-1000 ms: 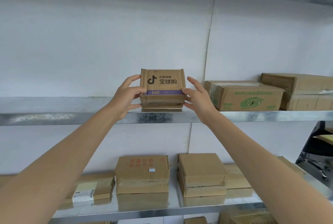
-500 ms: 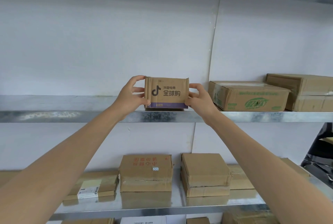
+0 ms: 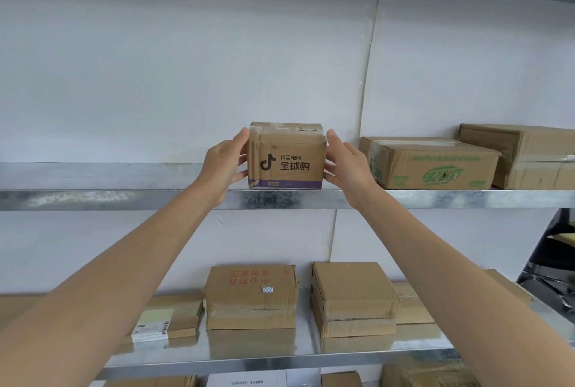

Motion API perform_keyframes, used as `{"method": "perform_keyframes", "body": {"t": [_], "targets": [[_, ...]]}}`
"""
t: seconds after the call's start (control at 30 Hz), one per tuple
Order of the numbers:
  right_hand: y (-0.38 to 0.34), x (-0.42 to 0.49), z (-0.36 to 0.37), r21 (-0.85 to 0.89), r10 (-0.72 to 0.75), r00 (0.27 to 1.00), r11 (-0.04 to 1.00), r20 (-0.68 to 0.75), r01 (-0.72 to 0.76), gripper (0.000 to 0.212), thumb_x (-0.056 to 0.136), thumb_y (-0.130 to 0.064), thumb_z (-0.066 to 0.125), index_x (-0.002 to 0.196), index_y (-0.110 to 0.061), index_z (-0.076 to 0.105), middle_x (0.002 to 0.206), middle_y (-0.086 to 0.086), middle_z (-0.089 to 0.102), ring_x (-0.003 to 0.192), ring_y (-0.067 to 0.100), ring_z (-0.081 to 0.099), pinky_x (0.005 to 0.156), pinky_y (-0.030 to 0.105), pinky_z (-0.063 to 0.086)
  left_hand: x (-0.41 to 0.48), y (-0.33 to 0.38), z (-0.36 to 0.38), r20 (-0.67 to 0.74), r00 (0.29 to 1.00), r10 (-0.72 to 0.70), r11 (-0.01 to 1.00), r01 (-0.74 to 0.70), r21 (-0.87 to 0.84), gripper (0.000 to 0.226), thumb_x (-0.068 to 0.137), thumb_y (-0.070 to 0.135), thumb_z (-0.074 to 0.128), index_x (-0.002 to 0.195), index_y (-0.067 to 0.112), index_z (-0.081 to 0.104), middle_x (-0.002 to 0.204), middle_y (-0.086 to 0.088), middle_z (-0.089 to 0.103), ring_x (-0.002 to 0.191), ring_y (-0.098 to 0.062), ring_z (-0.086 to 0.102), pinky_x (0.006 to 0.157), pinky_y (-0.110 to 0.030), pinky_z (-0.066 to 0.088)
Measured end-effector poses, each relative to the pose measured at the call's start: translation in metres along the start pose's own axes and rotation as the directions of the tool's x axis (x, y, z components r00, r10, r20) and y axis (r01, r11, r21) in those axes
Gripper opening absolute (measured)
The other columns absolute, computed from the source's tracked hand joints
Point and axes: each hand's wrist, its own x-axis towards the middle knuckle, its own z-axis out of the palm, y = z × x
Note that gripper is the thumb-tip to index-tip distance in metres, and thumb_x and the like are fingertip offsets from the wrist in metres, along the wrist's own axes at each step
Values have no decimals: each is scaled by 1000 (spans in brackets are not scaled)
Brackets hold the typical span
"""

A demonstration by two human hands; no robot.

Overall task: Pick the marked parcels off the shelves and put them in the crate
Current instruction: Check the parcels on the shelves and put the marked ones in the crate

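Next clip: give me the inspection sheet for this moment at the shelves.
Surface: metal upper shelf and lower shelf.
Job's things: logo box sits at the upper shelf's front edge; red-print box below carries a small white sticker; crate not in view.
Clutter: green-print box, plain box, labelled flat parcel.
Grippers: left hand and right hand hold the logo box by its sides.
Cables: nothing seen.
Surroundings: white wall panels.

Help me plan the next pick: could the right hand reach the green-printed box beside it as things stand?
Probably yes, once it lets go: the right hand holds the logo parcel, and nothing stands between it and the green-printed box.
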Motion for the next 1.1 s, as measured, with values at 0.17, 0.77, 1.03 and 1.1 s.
{"method": "perform_keyframes", "body": {"t": [0.17,0.77,1.03,1.1], "targets": [[2,1,0,85,-2,1000,996,0,2,16,94,-29,56,92,-14,53,104,6,62,102,24,62,92,34,52,2,-1,0,-26,1000,-8,999,6,-54,15,92,29,57,90,15,60,96,2,66,100,-14,61,83,-31,53],[7,-3,0,21,-156,984,988,84,155,57,85,21,34,131,-9,50,111,2,63,94,15,57,73,23,44,4,-5,-7,6,996,88,995,-88,38,58,78,-20,53,128,11,55,112,-3,61,105,-16,59,86,-27,51],[13,1,-1,33,-132,989,991,68,130,52,87,14,38,129,-13,54,115,3,64,96,17,57,80,25,51,4,-6,-4,-4,996,92,995,-92,27,51,79,-17,52,119,14,59,97,1,63,92,-12,61,78,-25,53],[12,4,-2,57,-92,995,994,42,89,39,89,5,43,118,-13,60,108,4,66,95,19,58,90,31,50,5,-6,-4,-11,998,54,998,-54,-39,34,83,-7,53,109,15,62,97,-1,65,93,-13,61,77,-25,53]]}}
